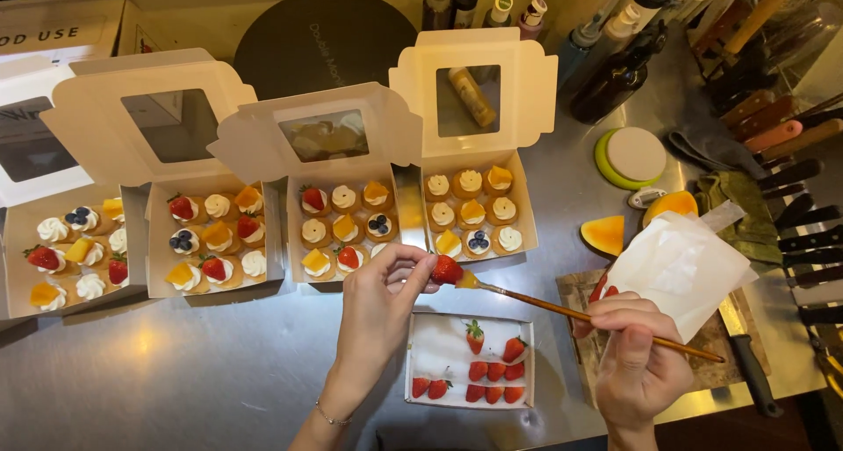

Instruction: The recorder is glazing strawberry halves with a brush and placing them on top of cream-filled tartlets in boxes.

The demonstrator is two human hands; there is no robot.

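My left hand (382,297) pinches a red strawberry half (446,269) between thumb and fingers, just in front of the third open pastry box (344,231). My right hand (634,353) grips a thin wooden-handled brush (597,317) whose tip touches the strawberry. Below them a small white tray (443,350) carries several cut strawberries (492,379). The boxes contain small tarts topped with cream, mango, strawberry or blueberries.
Four open white windowed boxes stand in a row, the rightmost (474,214) nearest the strawberry. Mango pieces (604,234), a white paper sheet (680,271), a wooden board (580,297) with a black-handled knife (751,372), a round lid (634,155), bottles (615,78) and a knife rack (795,179) crowd the right.
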